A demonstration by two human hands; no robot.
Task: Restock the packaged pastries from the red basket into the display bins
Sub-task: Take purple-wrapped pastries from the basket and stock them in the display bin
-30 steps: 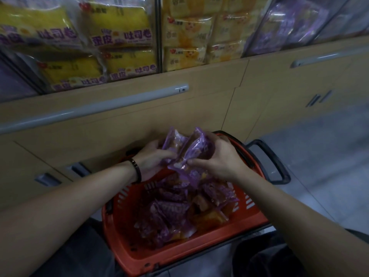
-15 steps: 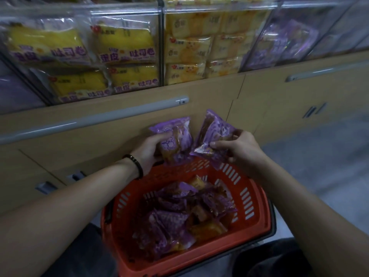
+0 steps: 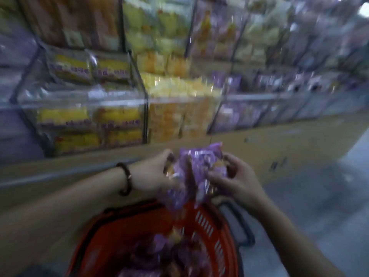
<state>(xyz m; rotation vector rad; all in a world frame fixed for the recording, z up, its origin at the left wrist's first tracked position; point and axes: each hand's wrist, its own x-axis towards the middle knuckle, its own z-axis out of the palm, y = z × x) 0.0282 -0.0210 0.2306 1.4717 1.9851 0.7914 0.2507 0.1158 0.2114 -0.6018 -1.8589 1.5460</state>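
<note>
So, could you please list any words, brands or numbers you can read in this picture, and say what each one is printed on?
None can be read; the frame is motion-blurred.
Yellow packets in the clear display bins: purple bands of characters, too smeared to read.
Purple packets held between the left hand and right hand: print is blurred.
Purple packets in the red basket: no legible text.

Wooden cabinet (image 3: 259, 156) stands on grey floor (image 3: 319, 206).
</note>
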